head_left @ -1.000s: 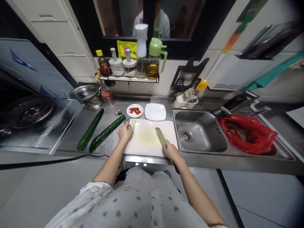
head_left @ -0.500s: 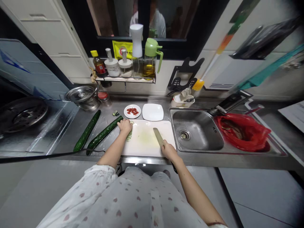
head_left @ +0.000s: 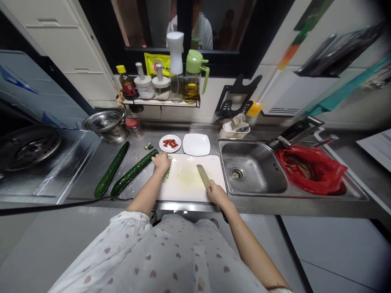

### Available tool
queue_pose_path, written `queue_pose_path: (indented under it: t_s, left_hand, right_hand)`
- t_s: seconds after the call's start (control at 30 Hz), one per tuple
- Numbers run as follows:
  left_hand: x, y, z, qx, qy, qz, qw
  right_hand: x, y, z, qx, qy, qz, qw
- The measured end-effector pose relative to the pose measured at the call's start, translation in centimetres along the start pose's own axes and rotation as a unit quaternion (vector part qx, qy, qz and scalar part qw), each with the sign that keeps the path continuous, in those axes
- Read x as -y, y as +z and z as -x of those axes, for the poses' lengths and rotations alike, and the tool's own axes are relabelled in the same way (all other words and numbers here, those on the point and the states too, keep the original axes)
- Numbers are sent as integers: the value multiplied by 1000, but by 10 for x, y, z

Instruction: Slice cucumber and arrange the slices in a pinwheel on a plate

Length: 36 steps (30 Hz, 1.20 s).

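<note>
With curled fingers, my left hand (head_left: 161, 161) presses on cucumber slices (head_left: 166, 176) along the left edge of a white cutting board (head_left: 186, 191); it partly covers them. The handle of a kitchen knife (head_left: 203, 176) is in my right hand (head_left: 217, 193), its blade pointing up and left over the right half of the board. A wet, greenish smear marks the board between my hands. Left of the board lies a cucumber (head_left: 134, 172), its far end close to my left fingers. Another whole cucumber (head_left: 111, 170) lies farther left.
Behind the board stand a small plate of chopped red pieces (head_left: 170, 143) and a white square plate (head_left: 196, 144). Cucumber ends (head_left: 148, 145) lie nearby. To the right are a sink (head_left: 259, 179) and a red plastic bag (head_left: 331, 171). A lidded pot (head_left: 106, 126) stands back left, beneath a seasoning shelf (head_left: 165, 102).
</note>
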<state>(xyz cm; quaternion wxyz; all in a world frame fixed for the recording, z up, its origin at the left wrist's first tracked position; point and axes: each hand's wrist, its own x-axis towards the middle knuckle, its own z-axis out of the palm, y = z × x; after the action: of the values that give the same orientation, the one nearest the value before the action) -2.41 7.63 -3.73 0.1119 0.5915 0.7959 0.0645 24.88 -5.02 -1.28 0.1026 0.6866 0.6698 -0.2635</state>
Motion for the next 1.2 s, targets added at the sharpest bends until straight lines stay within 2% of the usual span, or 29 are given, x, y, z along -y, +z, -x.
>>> queue_pose_path:
  t_s: [0.2, 0.33, 0.5, 0.6, 0.7, 0.77, 1.0, 1.2]
  left_hand:
    - [-8, -1, 6, -6, -4, 30, 1000]
    - [-19, -9, 17, 13, -18, 88, 996]
    - [-31, -15, 53, 89, 6, 194, 977]
    - [-33, -8, 79, 135, 31, 212, 968]
    - [-34, 3, 94, 159, 44, 197, 967]
    - [-34, 8, 98, 157, 48, 174, 971]
    - [-30, 13, 95, 98, 74, 94, 988]
    - [-28, 13, 93, 90, 71, 77, 990]
  right_hand:
    - [0, 0, 0, -1, 0, 1, 1000]
    - [1, -1, 1, 4, 1, -3, 1000]
    - [4, -4, 4, 5, 6, -3, 1000]
    - [6, -6, 6, 5, 8, 3, 1000]
    - [8, -8, 8, 1, 17, 14, 1000]
    - [9, -9, 10, -5, 14, 24, 1000]
    - [18, -9, 28, -40, -17, 56, 997]
    - [29, -8, 51, -19, -59, 81, 995]
